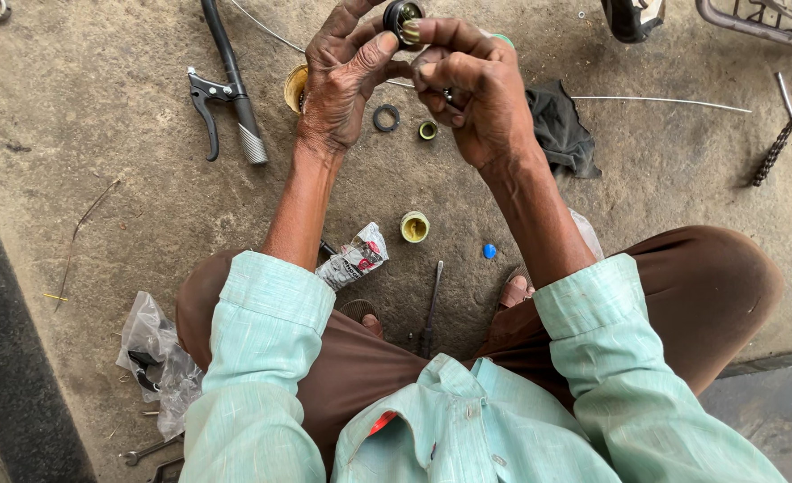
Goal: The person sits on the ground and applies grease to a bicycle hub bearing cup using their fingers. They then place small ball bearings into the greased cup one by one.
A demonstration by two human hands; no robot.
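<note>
I squat over a concrete floor. My left hand (342, 76) and my right hand (472, 98) meet at the top of the view and together hold a small black round part with a greasy yellow-green centre (404, 20). The left thumb and fingers pinch its left side; the right fingertips press on its right side. Below the hands a black ring (386, 117) and a small greenish cup (427, 131) lie on the floor.
A black handlebar with brake lever (222, 94) lies at upper left. A black rag (561, 125), a thin wire (664, 100), a chain (780, 139), a small open grease tin (415, 226), a crumpled packet (353, 258), a blue cap (490, 251), a screwdriver (432, 304) and a plastic bag (155, 353) lie around.
</note>
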